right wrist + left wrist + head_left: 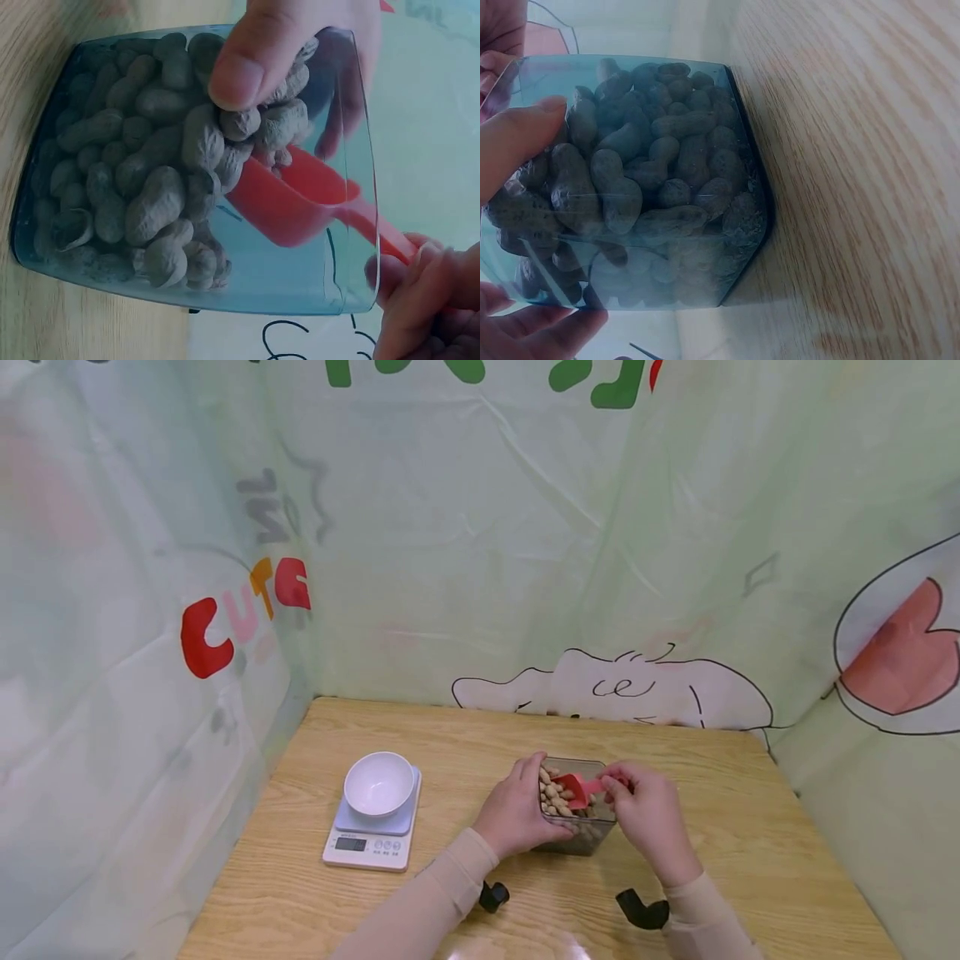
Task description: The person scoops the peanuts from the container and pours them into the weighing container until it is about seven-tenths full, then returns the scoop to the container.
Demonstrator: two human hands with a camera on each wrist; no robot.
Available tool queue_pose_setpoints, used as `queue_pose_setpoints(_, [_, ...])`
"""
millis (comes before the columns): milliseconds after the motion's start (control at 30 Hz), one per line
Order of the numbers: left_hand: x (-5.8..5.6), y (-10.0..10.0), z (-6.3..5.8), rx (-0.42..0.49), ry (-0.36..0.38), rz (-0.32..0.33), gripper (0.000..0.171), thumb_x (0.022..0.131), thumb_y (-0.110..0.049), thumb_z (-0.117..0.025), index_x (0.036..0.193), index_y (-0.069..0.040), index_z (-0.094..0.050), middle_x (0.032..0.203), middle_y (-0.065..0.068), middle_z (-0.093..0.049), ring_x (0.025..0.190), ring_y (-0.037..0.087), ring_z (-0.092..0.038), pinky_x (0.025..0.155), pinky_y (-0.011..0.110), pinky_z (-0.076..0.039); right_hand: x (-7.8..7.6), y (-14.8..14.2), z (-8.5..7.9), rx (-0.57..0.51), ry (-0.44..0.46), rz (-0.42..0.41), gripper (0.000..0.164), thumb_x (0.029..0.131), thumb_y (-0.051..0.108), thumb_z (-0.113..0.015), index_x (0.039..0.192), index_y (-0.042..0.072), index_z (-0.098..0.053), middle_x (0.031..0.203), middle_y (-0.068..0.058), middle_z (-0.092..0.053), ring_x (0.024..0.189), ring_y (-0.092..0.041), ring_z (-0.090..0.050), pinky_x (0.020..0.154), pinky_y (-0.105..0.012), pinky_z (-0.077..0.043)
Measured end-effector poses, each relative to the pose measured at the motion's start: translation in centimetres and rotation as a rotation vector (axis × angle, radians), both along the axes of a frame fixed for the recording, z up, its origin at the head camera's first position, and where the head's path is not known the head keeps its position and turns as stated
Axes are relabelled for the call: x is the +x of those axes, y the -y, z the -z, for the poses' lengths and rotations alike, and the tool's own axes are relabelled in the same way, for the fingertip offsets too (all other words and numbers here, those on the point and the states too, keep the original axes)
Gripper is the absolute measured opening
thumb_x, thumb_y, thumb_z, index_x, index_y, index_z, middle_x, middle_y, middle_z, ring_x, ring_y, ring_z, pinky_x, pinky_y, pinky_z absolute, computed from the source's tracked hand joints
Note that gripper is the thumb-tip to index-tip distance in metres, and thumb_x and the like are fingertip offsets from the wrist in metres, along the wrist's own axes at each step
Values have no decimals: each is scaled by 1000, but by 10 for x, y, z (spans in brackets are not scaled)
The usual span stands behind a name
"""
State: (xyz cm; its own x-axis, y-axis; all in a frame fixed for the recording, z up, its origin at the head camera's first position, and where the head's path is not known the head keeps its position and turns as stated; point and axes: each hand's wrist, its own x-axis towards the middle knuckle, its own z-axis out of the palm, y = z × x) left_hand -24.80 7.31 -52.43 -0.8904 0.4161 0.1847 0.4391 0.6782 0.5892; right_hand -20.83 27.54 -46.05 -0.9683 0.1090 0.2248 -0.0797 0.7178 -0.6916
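Red scoop (pixel 572 789) in use above the table (pixel 720 797): its cup lies inside a transparent container (pixel 581 767), pressed among unshelled peanuts (pixel 154 202), while its handle projects past the rim. The right hand (pixel 649 814) pinches that handle between thumb and fingers; the left hand (pixel 516 814) grips the container's left side, thumb against the near wall and fingers around the far side. In the head view the long axis of the scoop runs roughly crosswise, cup toward the person's left and handle toward the right; the right-wrist view shows it slanting, cup end lowest, handle rising outward. The scoop appears to be light, fairly stiff plastic, smooth enough to twist in a loose pinch, so the handle is the proper hold, taken firmly and near the cup for control. The peanuts look light and dry, with brittle shells that would roll readily from a tilted cup. The container, being smooth-walled, is best steadied across opposite walls. To the left, a white bowl (pixel 378 787) stands on a kitchen scale (pixel 386 853).
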Motion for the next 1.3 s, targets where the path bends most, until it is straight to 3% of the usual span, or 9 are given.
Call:
queue_pose_setpoints(233, [-1, 0, 1, -6, -7, -4, 125, 72, -56, -98, 167, -14, -30, 158, 7, -52, 129, 21, -67, 110, 34, -58, -6, -6, -2, -325, 233, 91, 25, 110, 9, -56, 115, -12, -69, 71, -7, -68, 58, -12, -61, 53, -27, -58])
queue_pose_setpoints(367, [-1, 0, 1, -10, -18, -2, 124, 72, -57, -98, 167, -13, -30, 158, 7, -53, 128, 20, -68, 109, 33, -58, -6, -10, -1, -426, 285, 138, 32, 111, 10, -52, 125, -16, -65, 71, -3, -68, 60, -9, -62, 55, -26, -60])
queue_pose_setpoints(500, [-1, 0, 1, -8, -23, -1, 124, 72, -57, -98, 167, -14, -30, 156, 7, -54, 127, 20, -68, 109, 32, -58, -4, -10, 0, -384, 261, 118, 28, 111, 10, -55, 121, -13, -68, 72, -4, -68, 60, -9, -60, 54, -26, -58])
queue_pose_setpoints(733, [-1, 0, 0, -5, -14, -2, 122, 73, -55, -98, 166, -15, -31, 156, 7, -54, 126, 20, -68, 108, 32, -58, 3, 2, -5, -67, 160, -33, 17, 109, 9, -60, 108, 2, -76, 77, -11, -68, 61, -17, -60, 52, -29, -54])
queue_pose_setpoints(833, [-1, 1, 0, -10, -12, -3, 122, 73, -54, -98, 166, -15, -31, 157, 7, -53, 126, 21, -68, 109, 33, -58, 0, 3, -5, -138, 196, -11, 18, 109, 9, -60, 112, -2, -75, 77, -11, -69, 62, -16, -62, 54, -29, -57])
queue_pose_setpoints(967, [-1, 1, 0, -25, -13, -3, 122, 73, -55, -98, 166, -16, -30, 157, 7, -53, 124, 21, -69, 108, 33, -59, -5, 1, -1, -407, 280, 61, 25, 110, 7, -57, 119, -13, -69, 75, -8, -69, 63, -12, -64, 58, -28, -62])
queue_pose_setpoints(1067, [0, 0, -1, -39, -13, -2, 123, 72, -56, -98, 167, -15, -30, 157, 6, -53, 125, 20, -69, 108, 32, -59, -5, 1, 0, -540, 312, 103, 29, 110, 6, -55, 123, -18, -64, 73, -6, -70, 61, -9, -65, 57, -27, -63])
queue_pose_setpoints(1167, [1, 0, -1, -43, -8, -4, 123, 73, -57, -97, 167, -16, -30, 158, 6, -52, 126, 20, -69, 108, 32, -58, -6, 1, 0, -569, 326, 118, 31, 111, 7, -54, 126, -18, -62, 72, -4, -71, 60, -8, -65, 56, -26, -62])
queue_pose_setpoints(1300, [1, 0, -2, -29, 1, -1, 123, 73, -56, -98, 167, -15, -30, 158, 6, -52, 126, 20, -69, 108, 32, -59, -3, 4, -1, -456, 298, 69, 27, 110, 8, -57, 121, -15, -66, 75, -6, -71, 63, -9, -65, 56, -26, -61])
